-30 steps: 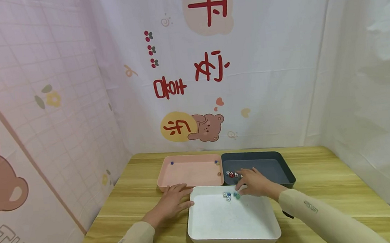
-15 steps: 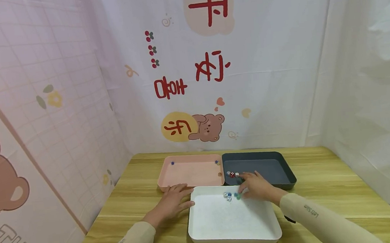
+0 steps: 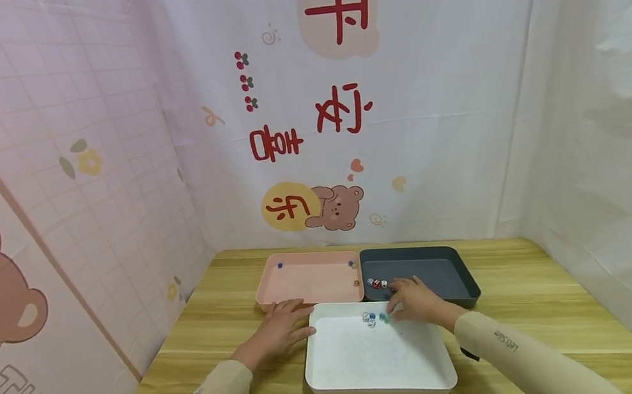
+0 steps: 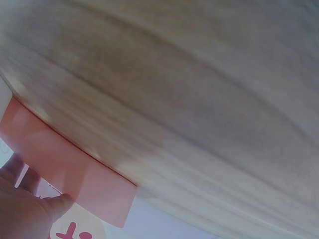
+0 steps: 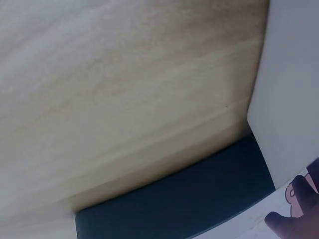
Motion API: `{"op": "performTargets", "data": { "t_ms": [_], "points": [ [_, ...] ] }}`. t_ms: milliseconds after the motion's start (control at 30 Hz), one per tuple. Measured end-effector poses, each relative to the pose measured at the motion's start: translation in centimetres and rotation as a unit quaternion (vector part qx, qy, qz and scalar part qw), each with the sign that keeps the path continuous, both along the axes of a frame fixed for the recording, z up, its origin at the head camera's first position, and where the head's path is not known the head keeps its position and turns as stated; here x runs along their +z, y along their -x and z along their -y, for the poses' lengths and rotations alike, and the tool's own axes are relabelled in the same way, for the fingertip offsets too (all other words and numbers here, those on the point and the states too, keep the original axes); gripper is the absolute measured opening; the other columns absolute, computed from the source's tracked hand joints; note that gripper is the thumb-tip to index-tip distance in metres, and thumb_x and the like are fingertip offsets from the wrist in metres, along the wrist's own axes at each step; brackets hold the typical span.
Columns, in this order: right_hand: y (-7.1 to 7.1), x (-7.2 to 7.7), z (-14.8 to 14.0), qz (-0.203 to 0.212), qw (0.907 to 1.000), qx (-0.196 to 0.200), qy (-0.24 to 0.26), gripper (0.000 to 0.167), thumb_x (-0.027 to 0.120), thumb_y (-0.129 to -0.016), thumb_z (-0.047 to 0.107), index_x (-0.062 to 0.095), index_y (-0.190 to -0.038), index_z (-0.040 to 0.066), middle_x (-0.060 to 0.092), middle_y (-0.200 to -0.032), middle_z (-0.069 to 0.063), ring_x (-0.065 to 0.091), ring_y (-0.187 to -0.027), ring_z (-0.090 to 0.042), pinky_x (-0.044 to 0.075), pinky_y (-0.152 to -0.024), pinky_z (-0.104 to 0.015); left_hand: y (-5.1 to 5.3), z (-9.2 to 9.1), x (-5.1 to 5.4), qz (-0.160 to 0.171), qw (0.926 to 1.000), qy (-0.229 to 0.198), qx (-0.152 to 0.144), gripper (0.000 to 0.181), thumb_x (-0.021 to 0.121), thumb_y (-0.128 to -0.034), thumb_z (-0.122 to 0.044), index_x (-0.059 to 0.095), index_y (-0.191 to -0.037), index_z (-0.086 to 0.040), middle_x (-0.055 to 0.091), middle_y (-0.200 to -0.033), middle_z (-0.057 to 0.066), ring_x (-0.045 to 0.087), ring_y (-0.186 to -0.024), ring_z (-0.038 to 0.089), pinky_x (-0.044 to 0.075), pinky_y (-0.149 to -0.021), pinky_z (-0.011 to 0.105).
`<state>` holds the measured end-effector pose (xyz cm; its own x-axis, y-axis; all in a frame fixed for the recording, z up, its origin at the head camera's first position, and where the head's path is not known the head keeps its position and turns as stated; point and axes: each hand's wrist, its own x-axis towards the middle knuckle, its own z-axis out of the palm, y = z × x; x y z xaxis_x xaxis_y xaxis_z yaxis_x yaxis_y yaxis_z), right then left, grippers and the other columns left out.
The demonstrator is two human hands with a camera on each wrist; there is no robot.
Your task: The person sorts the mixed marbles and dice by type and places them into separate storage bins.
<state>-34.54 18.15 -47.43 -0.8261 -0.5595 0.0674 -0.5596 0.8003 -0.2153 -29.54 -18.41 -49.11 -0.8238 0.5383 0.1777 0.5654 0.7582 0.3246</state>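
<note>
In the head view my left hand rests at the far left corner of the white tray, its fingers spread and reaching to the front rim of the pink tray. My right hand hovers over the white tray's far right edge, fingers apart. Its thumb side is close to green dice; I see nothing held. Left of these lie several blue and white dice. Just beyond my right fingertips, a red die and a white die sit in the dark tray.
A blue die lies in the pink tray's far left corner, and an orange-brown die near its right wall. All three trays stand close together on the wooden table. A printed curtain hangs behind.
My right hand has shifted slightly right and uncovered more of the white die in the dark tray, then stayed almost still. My left hand has not moved.
</note>
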Motion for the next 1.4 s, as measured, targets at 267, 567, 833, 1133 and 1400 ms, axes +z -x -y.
{"op": "performTargets", "data": {
  "t_ms": [267,567,833,1133,1400],
  "points": [
    [0.6,0.6,0.5,0.000,0.9999,0.002,0.010,0.013,0.081,-0.083,0.027,0.080,-0.095,0.024,0.053,-0.142,-0.018,0.038,-0.138,-0.042,0.017,-0.108,-0.072,0.1,0.0,0.0,0.000,1.0000,0.000,0.001,0.061,0.050,-0.0998,-0.052,0.054,-0.143,-0.009,0.041,-0.149,0.021,0.034,-0.138,0.044,0.018,-0.109,0.070],
    [1.1,1.3,1.4,-0.017,0.9991,0.014,0.037,0.014,0.079,-0.085,0.027,0.080,-0.098,0.022,0.052,-0.143,-0.020,0.038,-0.137,-0.043,0.019,-0.107,-0.072,0.0,0.0,-0.1,-0.004,1.0000,0.001,-0.004,0.061,0.050,-0.0999,-0.051,0.053,-0.143,-0.008,0.042,-0.148,0.022,0.035,-0.138,0.043,0.019,-0.108,0.070],
    [1.8,2.2,2.9,-0.016,0.9978,-0.002,0.064,0.013,0.078,-0.086,0.026,0.080,-0.098,0.020,0.052,-0.142,-0.020,0.042,-0.135,-0.041,0.021,-0.108,-0.070,0.2,0.0,-0.1,-0.003,1.0000,-0.003,-0.002,0.061,0.050,-0.0997,-0.051,0.054,-0.143,-0.009,0.042,-0.149,0.023,0.035,-0.138,0.044,0.018,-0.108,0.071],
    [3.0,3.5,5.0,-0.005,0.9943,-0.049,0.095,0.017,0.075,-0.089,0.027,0.080,-0.103,0.019,0.050,-0.144,-0.020,0.041,-0.137,-0.039,0.019,-0.109,-0.071,0.1,0.0,0.0,-0.005,1.0000,-0.001,-0.002,0.060,0.051,-0.0997,-0.050,0.054,-0.142,-0.008,0.042,-0.148,0.023,0.035,-0.137,0.044,0.018,-0.108,0.071],
    [3.7,3.5,7.1,-0.007,0.9869,-0.097,0.129,0.012,0.072,-0.091,0.026,0.080,-0.098,0.020,0.061,-0.134,-0.014,0.042,-0.137,-0.036,0.019,-0.107,-0.072,0.1,0.0,0.0,-0.004,1.0000,0.005,0.001,0.060,0.051,-0.0995,-0.051,0.054,-0.143,-0.009,0.042,-0.148,0.022,0.035,-0.138,0.042,0.018,-0.108,0.070]
  ]
}}
